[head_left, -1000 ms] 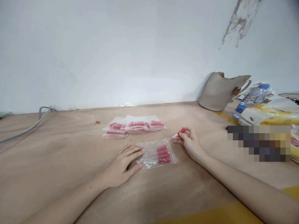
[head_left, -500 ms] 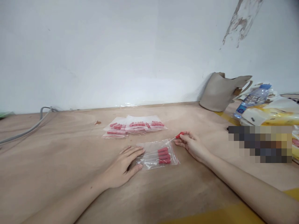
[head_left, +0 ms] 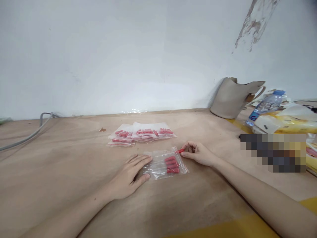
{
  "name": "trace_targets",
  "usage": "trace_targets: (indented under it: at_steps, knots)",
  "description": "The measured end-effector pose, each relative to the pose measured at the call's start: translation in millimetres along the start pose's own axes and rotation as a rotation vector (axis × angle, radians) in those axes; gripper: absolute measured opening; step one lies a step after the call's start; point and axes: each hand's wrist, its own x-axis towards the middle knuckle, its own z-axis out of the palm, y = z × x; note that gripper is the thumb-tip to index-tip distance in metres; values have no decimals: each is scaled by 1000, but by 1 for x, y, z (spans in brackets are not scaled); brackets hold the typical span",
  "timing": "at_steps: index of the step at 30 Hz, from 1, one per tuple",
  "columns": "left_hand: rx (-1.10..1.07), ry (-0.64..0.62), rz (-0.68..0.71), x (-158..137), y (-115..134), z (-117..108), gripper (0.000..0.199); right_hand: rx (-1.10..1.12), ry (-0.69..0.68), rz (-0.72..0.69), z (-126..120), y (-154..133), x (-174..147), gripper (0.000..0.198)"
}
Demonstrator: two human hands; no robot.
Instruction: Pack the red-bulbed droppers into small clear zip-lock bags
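Note:
A clear zip bag (head_left: 158,172) lies flat on the brown work surface, with several red-handled screwdrivers (head_left: 171,164) inside, their thin shafts pointing left. My left hand (head_left: 135,173) rests with fingers spread over the left end of the bag, pressing on it. At the bag's upper right mouth, my right hand (head_left: 196,153) pinches another red-handled screwdriver (head_left: 181,150) by the end of its handle. The front of that screwdriver is inside the bag's opening, and its shaft is hard to make out through the plastic.
Behind the bag lies a pile of filled zip bags (head_left: 145,133) holding red pieces. At the right stand a beige bag-like container (head_left: 226,99), a water bottle (head_left: 266,107) and yellow-white packaging (head_left: 282,122). A grey cable (head_left: 27,140) runs along the left.
My right hand has moved left, pushing the screwdriver further into the bag's mouth, so less of the handle shows. My left hand stays on the bag.

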Motion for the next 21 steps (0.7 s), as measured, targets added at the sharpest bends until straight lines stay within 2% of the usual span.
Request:
trace_targets:
  at_steps: [4, 7, 18, 21]
  knots:
    - [2, 8, 4, 0, -1, 1, 45, 24, -54, 14, -5, -4, -1, 25]
    - [8, -2, 0, -1, -1, 1, 45, 81, -88, -31, -6, -9, -4, 26]
    - [6, 15, 17, 1, 0, 1, 45, 180, -138, -22, 24, -19, 3, 29]
    - [0, 29, 26, 1, 1, 0, 45, 197, -75, 11, 28, -14, 4, 29]
